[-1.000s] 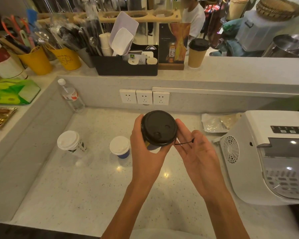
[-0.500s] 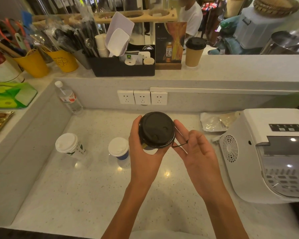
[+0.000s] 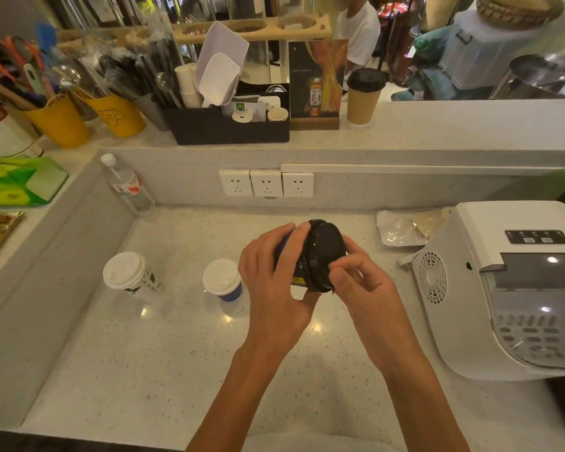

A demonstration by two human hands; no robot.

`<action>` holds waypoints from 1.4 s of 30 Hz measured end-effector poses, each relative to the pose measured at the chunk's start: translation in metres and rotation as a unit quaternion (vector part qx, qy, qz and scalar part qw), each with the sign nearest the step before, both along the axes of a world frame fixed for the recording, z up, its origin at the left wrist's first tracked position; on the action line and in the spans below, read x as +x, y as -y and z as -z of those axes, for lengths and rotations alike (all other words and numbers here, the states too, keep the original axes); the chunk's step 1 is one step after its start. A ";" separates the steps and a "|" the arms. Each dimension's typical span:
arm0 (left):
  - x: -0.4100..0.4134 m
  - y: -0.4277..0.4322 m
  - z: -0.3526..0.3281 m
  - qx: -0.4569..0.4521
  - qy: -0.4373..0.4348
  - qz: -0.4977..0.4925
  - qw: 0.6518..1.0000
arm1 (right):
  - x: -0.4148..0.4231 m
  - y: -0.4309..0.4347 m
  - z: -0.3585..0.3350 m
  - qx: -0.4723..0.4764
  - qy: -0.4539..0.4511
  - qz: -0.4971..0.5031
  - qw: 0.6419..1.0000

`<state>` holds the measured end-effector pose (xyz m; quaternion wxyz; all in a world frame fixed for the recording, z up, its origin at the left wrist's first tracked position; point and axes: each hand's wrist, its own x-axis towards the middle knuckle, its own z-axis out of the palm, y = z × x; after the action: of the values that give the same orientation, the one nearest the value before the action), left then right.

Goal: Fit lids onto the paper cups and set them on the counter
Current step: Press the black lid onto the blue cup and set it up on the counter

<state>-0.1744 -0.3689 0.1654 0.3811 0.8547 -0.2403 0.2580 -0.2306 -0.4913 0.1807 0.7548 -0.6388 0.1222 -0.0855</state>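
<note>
My left hand (image 3: 274, 282) grips a dark blue paper cup (image 3: 296, 275) above the counter, tilted so its top faces right. A black lid (image 3: 325, 254) sits on that cup. My right hand (image 3: 362, 285) pinches the lid's lower right rim with thumb and fingers. Two cups with white lids stand on the counter to the left: a white patterned one (image 3: 128, 274) and a short blue one (image 3: 222, 278). A brown cup with a black lid (image 3: 364, 96) stands on the raised ledge at the back.
A white ice machine (image 3: 509, 288) fills the right side. A water bottle (image 3: 128, 187) leans in the back left corner, a foil bag (image 3: 405, 228) lies at the back right. Wall sockets (image 3: 266, 183) sit behind. The ledge holds a black organiser (image 3: 229, 125) and yellow buckets (image 3: 118, 119).
The cup has tipped from lid-facing-up to lid-facing-right. My right hand has closed in from beside the cup and now pinches the lid's rim.
</note>
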 end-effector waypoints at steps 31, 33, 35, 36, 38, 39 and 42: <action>-0.014 0.017 0.008 -0.125 -0.433 0.134 0.882 | -0.003 0.010 0.005 0.050 -0.097 -0.009 0.994; -0.015 0.006 0.005 -0.130 -0.440 0.156 0.875 | -0.003 0.009 0.005 0.085 -0.086 0.005 0.993; -0.016 -0.005 0.002 -0.157 -0.448 0.176 0.862 | -0.002 0.011 0.006 0.114 -0.079 0.027 0.990; -0.016 -0.009 0.000 -0.192 -0.455 0.183 0.850 | -0.002 0.012 0.007 0.136 -0.077 0.031 0.987; -0.014 -0.014 0.000 -0.253 -0.477 0.176 0.823 | -0.001 0.014 0.008 0.171 -0.077 0.019 0.982; -0.013 -0.014 0.000 -0.275 -0.499 0.174 0.804 | -0.001 0.015 0.008 0.190 -0.079 0.010 0.979; -0.015 -0.013 0.002 -0.333 -0.565 0.206 0.726 | -0.003 0.012 0.011 0.199 -0.097 -0.019 0.975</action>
<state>-0.1895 -0.3559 0.1638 0.7503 0.5902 -0.0493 -0.2937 -0.2331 -0.5032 0.1693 0.8531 -0.4829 0.1971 0.0174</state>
